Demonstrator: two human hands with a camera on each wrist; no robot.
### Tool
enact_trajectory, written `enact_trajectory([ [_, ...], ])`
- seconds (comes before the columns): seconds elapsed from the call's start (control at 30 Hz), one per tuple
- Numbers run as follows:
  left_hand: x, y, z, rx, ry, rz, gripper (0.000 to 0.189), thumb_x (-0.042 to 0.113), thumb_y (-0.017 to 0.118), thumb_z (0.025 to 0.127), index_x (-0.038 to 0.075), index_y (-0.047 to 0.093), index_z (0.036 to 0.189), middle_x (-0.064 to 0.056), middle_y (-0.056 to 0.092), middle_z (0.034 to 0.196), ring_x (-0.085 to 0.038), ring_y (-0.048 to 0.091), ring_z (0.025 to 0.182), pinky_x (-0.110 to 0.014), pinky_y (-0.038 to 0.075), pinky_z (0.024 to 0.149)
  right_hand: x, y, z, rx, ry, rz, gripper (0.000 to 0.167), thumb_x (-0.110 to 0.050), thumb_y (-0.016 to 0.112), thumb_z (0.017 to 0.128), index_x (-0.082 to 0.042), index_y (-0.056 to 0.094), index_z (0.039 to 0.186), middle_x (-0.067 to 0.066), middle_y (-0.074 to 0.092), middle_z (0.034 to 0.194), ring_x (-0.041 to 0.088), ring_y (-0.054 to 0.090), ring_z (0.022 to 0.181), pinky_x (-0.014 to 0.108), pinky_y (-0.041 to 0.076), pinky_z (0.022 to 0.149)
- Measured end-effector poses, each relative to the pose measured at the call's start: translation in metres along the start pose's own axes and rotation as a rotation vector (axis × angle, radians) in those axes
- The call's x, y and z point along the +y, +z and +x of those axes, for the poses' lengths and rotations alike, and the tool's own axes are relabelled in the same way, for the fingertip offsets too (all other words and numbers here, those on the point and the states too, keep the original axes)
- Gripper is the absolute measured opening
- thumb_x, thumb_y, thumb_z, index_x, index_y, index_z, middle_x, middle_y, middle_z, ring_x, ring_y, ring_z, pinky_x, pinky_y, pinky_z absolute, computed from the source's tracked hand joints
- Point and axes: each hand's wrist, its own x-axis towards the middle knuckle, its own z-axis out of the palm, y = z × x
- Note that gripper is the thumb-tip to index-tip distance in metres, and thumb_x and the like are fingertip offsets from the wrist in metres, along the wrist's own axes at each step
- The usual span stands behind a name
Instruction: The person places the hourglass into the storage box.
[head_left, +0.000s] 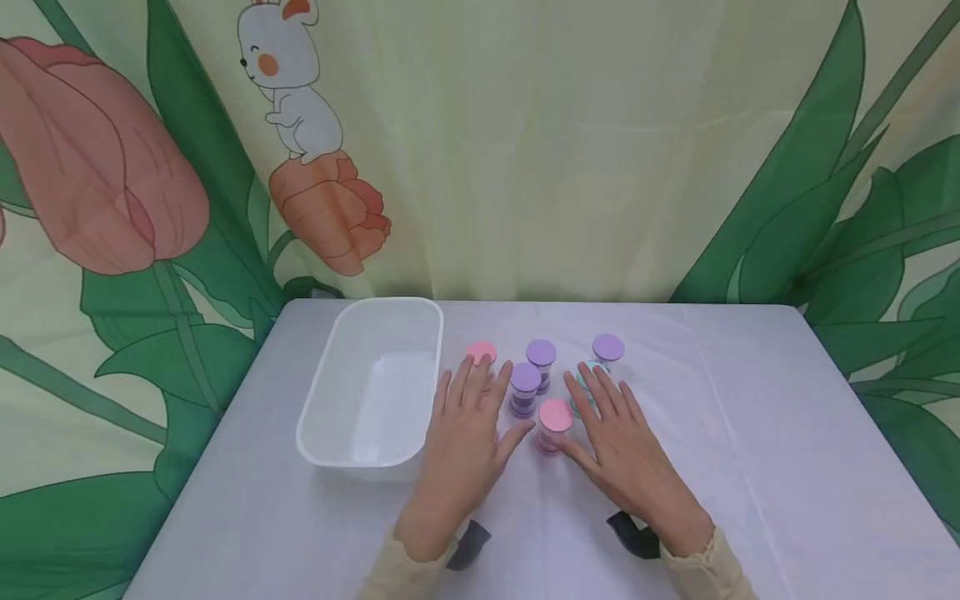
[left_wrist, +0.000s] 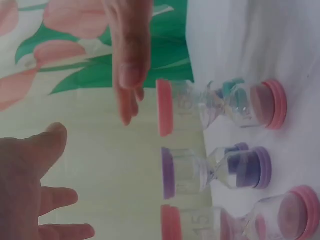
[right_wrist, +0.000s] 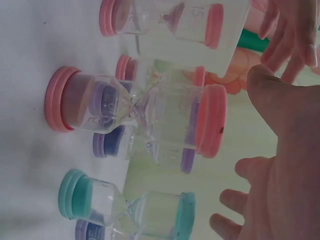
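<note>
Several small sand timers stand upright in a loose group on the white-covered table. A pink-capped sand timer (head_left: 555,416) is nearest the front, with a purple-capped sand timer (head_left: 525,379) behind it. Over the group's left side hovers my left hand (head_left: 465,446), fingers spread, partly hiding pink timers below. My right hand (head_left: 628,458) spreads likewise over the right side, covering much of a teal-capped sand timer (right_wrist: 185,215). In both wrist views the fingers are apart from the caps and hold nothing. Sand lies in the lower bulbs of the timers.
A white plastic tub (head_left: 315,454) stands left of the timers, close beside my left hand. Two more purple-capped timers (head_left: 608,347) stand toward the back. Behind the table's far edge hangs a curtain (head_left: 562,167) printed with flowers and a rabbit.
</note>
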Motion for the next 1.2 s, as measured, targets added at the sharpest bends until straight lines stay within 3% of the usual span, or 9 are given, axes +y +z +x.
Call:
enact_trajectory([
  [0.17, -0.007, -0.005, 0.003, 0.054, 0.005, -0.025, 0.065, 0.051, 0.065, 0.09, 0.015, 0.053, 0.142, -0.012, 0.054, 0.144, -0.032, 0.043, 0.139, -0.052, 0.033, 0.116, 0.001, 0.003, 0.001, 0.022, -0.041, 0.017, 0.083, -0.046, 0.059, 0.094, -0.01, 0.021, 0.158, 0.016, 0.024, 0.162, 0.034, 0.021, 0.149, 0.045, 0.007, 0.125],
  [0.4, -0.022, -0.018, 0.005, 0.08, -0.033, -0.041, 0.06, 0.042, 0.07, 0.09, 0.013, 0.055, 0.14, -0.014, 0.054, 0.141, -0.031, 0.046, 0.135, -0.049, 0.034, 0.115, -0.001, 0.002, 0.004, 0.034, -0.05, 0.065, 0.083, -0.046, 0.063, 0.093, -0.015, 0.021, 0.158, 0.012, 0.025, 0.16, 0.031, 0.026, 0.145, 0.052, 0.029, 0.116],
  [0.77, -0.054, -0.031, 0.001, 0.156, -0.092, -0.087, 0.056, 0.031, 0.074, 0.088, 0.009, 0.057, 0.137, -0.015, 0.055, 0.138, -0.035, 0.051, 0.128, -0.051, 0.04, 0.109, -0.003, 0.003, 0.007, 0.081, -0.115, 0.104, 0.077, -0.037, 0.067, 0.093, -0.011, 0.03, 0.155, 0.012, 0.034, 0.155, 0.028, 0.037, 0.136, 0.05, 0.038, 0.11],
  [0.97, -0.069, -0.035, -0.001, 0.165, -0.153, -0.1, 0.056, 0.026, 0.076, 0.087, 0.009, 0.058, 0.136, -0.016, 0.058, 0.134, -0.036, 0.054, 0.124, -0.052, 0.045, 0.104, -0.006, 0.005, 0.006, 0.084, -0.124, 0.154, 0.072, -0.033, 0.07, 0.091, -0.009, 0.037, 0.151, 0.01, 0.041, 0.149, 0.025, 0.042, 0.133, 0.048, 0.044, 0.107],
  [1.2, -0.09, -0.041, -0.002, 0.175, -0.202, -0.137, 0.051, 0.021, 0.073, 0.088, 0.007, 0.058, 0.135, -0.017, 0.059, 0.133, -0.038, 0.055, 0.122, -0.053, 0.046, 0.102, -0.007, 0.006, 0.008, 0.125, -0.152, 0.136, 0.071, -0.028, 0.075, 0.088, -0.008, 0.042, 0.148, 0.01, 0.048, 0.14, 0.023, 0.047, 0.127, 0.042, 0.051, 0.1],
])
